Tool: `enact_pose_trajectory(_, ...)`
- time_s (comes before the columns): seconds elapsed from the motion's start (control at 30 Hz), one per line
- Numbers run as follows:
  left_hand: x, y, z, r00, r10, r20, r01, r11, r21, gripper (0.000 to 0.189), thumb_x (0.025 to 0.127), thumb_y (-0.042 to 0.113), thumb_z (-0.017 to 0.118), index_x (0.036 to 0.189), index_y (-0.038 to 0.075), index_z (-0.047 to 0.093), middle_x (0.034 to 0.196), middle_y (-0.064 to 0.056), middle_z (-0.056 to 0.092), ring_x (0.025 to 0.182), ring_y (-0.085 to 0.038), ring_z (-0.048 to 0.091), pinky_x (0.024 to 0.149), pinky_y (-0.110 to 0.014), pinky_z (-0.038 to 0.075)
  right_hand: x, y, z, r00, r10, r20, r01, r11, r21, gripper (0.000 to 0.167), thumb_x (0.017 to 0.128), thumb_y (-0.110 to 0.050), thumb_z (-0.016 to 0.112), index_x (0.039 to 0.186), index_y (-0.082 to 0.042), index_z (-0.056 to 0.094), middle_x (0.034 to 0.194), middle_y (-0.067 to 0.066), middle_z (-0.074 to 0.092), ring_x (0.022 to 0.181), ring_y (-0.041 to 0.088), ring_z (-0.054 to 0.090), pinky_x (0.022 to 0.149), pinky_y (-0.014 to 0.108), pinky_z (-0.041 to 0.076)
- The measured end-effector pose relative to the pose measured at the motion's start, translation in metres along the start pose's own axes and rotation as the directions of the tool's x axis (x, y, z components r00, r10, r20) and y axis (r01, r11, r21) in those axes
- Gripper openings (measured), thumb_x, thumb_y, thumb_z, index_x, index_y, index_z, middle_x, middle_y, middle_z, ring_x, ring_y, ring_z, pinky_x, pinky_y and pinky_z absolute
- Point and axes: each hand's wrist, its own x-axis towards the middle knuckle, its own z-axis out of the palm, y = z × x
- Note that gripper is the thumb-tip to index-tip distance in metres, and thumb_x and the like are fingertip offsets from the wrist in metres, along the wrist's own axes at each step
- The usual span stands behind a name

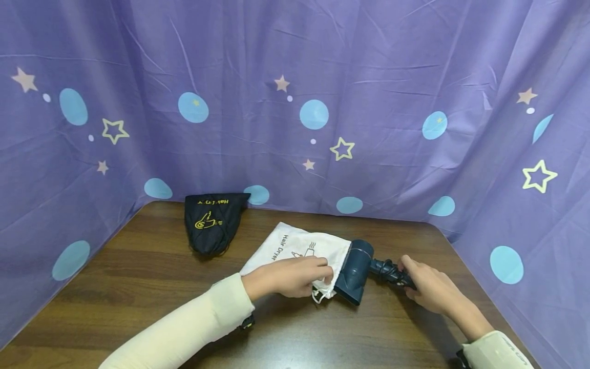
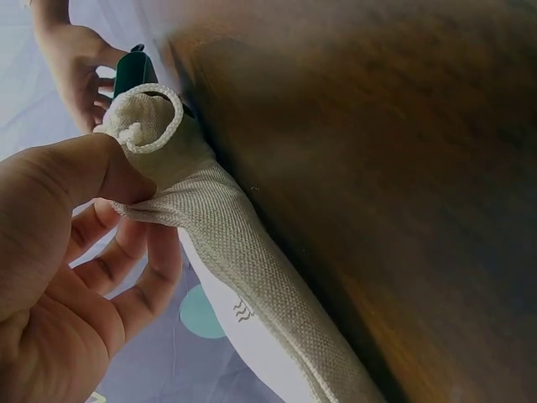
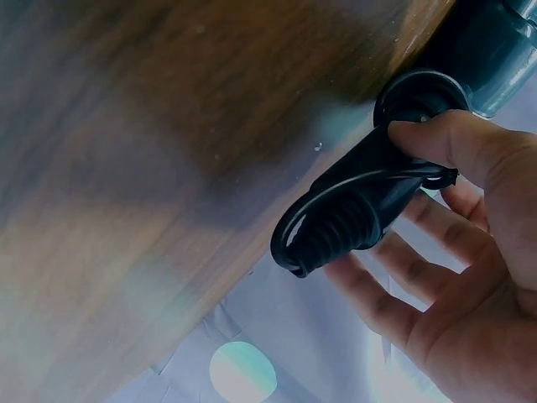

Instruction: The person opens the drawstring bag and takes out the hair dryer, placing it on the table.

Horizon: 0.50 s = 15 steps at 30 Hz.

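A dark teal hair dryer (image 1: 357, 270) lies on the table with its head against the mouth of a white drawstring bag (image 1: 269, 250) printed "Hair Dryer". My left hand (image 1: 297, 275) pinches the bag's cloth near its mouth; in the left wrist view thumb and fingers close on the fabric (image 2: 189, 201) beside a looped white cord (image 2: 172, 126). The dryer's handle, wrapped in its black cord (image 3: 323, 214), is gripped by my right hand (image 1: 433, 288). How far the dryer's head reaches into the bag is partly hidden by the cloth.
A black drawstring bag (image 1: 214, 225) with yellow print lies at the back left of the brown wooden table (image 1: 138, 266). A purple curtain (image 1: 258, 128) with stars and dots hangs around the back and sides.
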Motion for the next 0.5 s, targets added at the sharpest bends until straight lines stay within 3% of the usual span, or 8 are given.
enact_pose_trajectory(0.3, 0.0005, 0.0013, 0.0009, 1.0, -0.003, 0.0, 0.003, 1.0, -0.012, 0.039, 0.074, -0.005, 0.066, 0.107, 0.014, 0.057, 0.095, 0.004, 0.049, 0.084, -0.011, 0.046, 0.077, -0.022, 0.041, 0.0026, -0.0013, -0.0008, 1.0, 0.002, 0.027, -0.002, 1.0, 0.013, 0.049, 0.078, -0.01, 0.084, 0.114, -0.015, 0.051, 0.098, 0.0, 0.065, 0.085, 0.021, 0.066, 0.058, 0.04, 0.05)
enact_pose_trajectory(0.5, 0.0005, 0.0017, 0.0014, 1.0, -0.008, 0.01, 0.008, 1.0, -0.014, 0.037, 0.075, -0.003, 0.066, 0.108, 0.014, 0.057, 0.093, 0.005, 0.046, 0.083, -0.01, 0.044, 0.075, -0.02, 0.037, 0.0085, -0.0046, 0.0005, 0.999, -0.031, 0.018, 0.031, 0.999, 0.017, 0.047, 0.085, -0.021, 0.084, 0.119, -0.012, 0.054, 0.114, 0.007, 0.065, 0.098, 0.027, 0.067, 0.073, 0.046, 0.055)
